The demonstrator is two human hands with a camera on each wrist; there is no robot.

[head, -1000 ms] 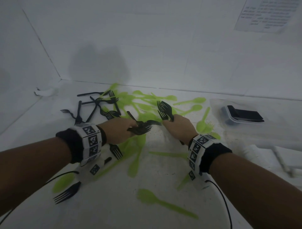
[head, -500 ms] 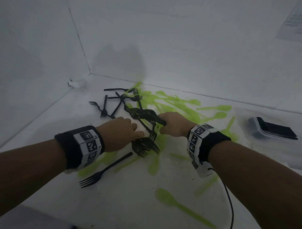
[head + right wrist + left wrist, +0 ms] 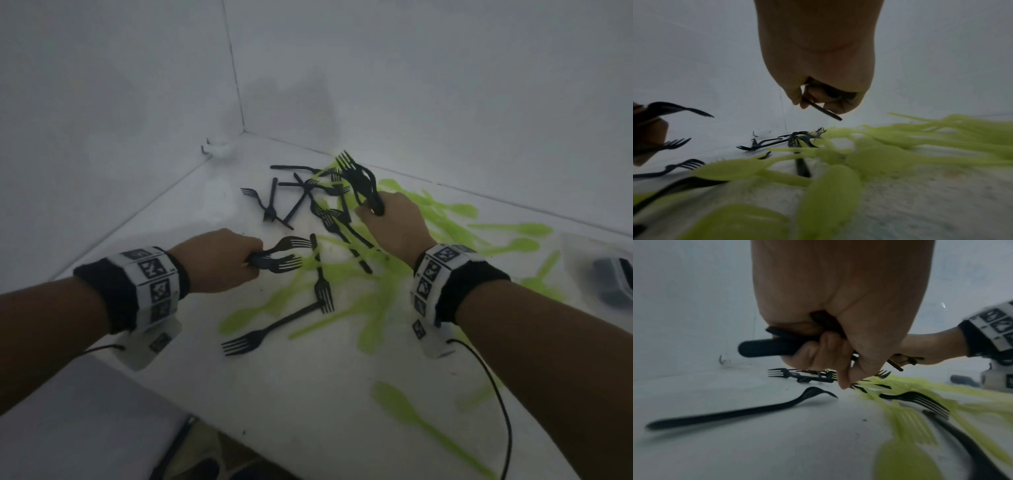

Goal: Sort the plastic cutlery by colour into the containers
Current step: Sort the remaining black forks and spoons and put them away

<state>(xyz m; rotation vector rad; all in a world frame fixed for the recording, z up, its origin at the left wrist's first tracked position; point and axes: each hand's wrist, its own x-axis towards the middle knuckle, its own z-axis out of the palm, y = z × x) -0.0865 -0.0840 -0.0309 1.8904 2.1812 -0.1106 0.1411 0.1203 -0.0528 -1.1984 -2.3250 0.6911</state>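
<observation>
My left hand is curled round a bunch of black forks at mid-frame, and my right hand grips another black bundle further up, tines skyward. More black forks and the green cutlery lie mixed on the white table. These pieces look light, thin and slick, so I judge handles are the best hold. The left wrist view shows handle ends poking from my fist; only the head view shows the container at the right edge.
</observation>
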